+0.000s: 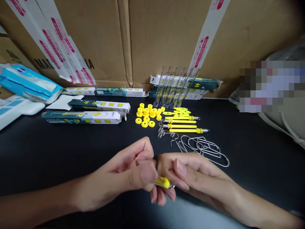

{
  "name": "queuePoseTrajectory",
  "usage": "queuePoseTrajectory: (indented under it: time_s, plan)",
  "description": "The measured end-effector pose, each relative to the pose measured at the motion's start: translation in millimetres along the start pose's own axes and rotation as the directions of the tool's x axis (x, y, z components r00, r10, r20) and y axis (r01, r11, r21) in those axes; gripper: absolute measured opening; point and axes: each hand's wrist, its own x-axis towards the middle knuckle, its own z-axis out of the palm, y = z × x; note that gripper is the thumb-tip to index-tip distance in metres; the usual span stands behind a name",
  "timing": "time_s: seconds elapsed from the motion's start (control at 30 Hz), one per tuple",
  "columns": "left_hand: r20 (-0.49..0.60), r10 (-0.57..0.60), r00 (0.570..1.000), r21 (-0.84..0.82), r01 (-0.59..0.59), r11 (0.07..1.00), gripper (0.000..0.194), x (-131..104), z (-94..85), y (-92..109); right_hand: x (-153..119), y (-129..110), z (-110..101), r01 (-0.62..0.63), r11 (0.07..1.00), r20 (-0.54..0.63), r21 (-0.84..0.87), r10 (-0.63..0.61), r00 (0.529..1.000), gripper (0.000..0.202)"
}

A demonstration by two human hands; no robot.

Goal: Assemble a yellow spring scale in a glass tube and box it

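Observation:
My left hand (126,173) is closed around a small yellow plastic piece (164,182), whose rounded end sticks out between thumb and fingers. A thin metal wire shows at that end, with a small hook below it. Against it on the right, my right hand (195,178) has its fingers curled together beside the hook; what they pinch is hidden. Beyond the hands lie yellow strips with springs (183,130), yellow caps and rings (146,112), small loose springs (160,130) and bent metal hooks (209,148).
Clear tubes (170,90) stand leaning on boxes (212,83) at the back. More printed boxes (82,117) and a blue packet (28,81) lie at the left. A cardboard wall (152,41) closes off the rear; a pale bag is at the right.

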Motion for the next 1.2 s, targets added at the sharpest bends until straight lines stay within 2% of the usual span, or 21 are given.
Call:
queuePoseTrajectory:
  time_s: [0.2, 0.33, 0.47, 0.63, 0.77, 0.83, 0.97, 1.03, 1.1, 1.2]
  plan:
    - [0.063, 0.021, 0.998, -0.017, -0.020, 1.000, 0.040, -2.1, 0.2, -3.9, 0.7, -7.1, 0.5, -0.001, 0.991, -0.004, -0.132, 0.000, 1.000, 0.042]
    - [0.056, 0.039, 0.998, -0.016, -0.039, 0.999, 0.037, -1.0, 0.8, -4.8, 2.8, -6.8, 2.4, -0.060, 0.993, -0.044, -0.107, 0.055, 0.998, 0.033]
    - [0.067, 0.020, 0.998, -0.019, -0.019, 1.000, 0.040, -0.6, 0.3, -4.3, 2.5, -6.7, 3.2, -0.093, 0.993, -0.047, -0.076, 0.089, 0.995, 0.035]
    - [0.083, 0.045, 0.996, 0.014, -0.046, 0.999, 0.042, -0.7, 2.2, -1.4, 2.2, -11.6, 1.2, -0.084, 0.989, -0.059, -0.124, 0.077, 0.995, 0.035]
    - [0.045, 0.041, 0.998, 0.212, -0.050, 0.976, 0.031, 1.6, 2.9, 1.8, 5.2, -11.1, -2.1, -0.082, 0.983, -0.089, -0.163, 0.069, 0.994, 0.031]
    - [-0.002, 0.068, 0.998, 0.369, -0.063, 0.927, 0.032, 3.1, 3.0, 4.4, 6.3, -9.1, -2.2, -0.095, 0.980, -0.112, -0.176, 0.076, 0.991, 0.034]
    - [-0.074, 0.102, 0.992, 0.715, -0.018, 0.699, 0.046, 4.5, 6.9, 11.9, 7.4, -6.4, 0.7, -0.115, 0.967, -0.157, -0.229, 0.080, 0.984, 0.036]
    - [-0.131, 0.163, 0.978, 0.781, 0.001, 0.624, 0.049, 5.2, 9.6, 12.7, 7.9, -6.4, 2.0, -0.111, 0.964, -0.160, -0.241, 0.073, 0.984, 0.038]
    - [-0.191, 0.181, 0.965, 0.740, 0.020, 0.672, 0.052, 6.9, 10.9, 9.4, 8.3, -6.4, 2.3, -0.083, 0.969, -0.144, -0.232, 0.050, 0.988, 0.039]
    - [-0.237, 0.102, 0.966, 0.516, 0.036, 0.856, 0.061, 11.0, 10.7, 0.2, 8.0, -5.0, 2.2, -0.036, 0.984, -0.095, -0.173, 0.020, 0.995, 0.041]
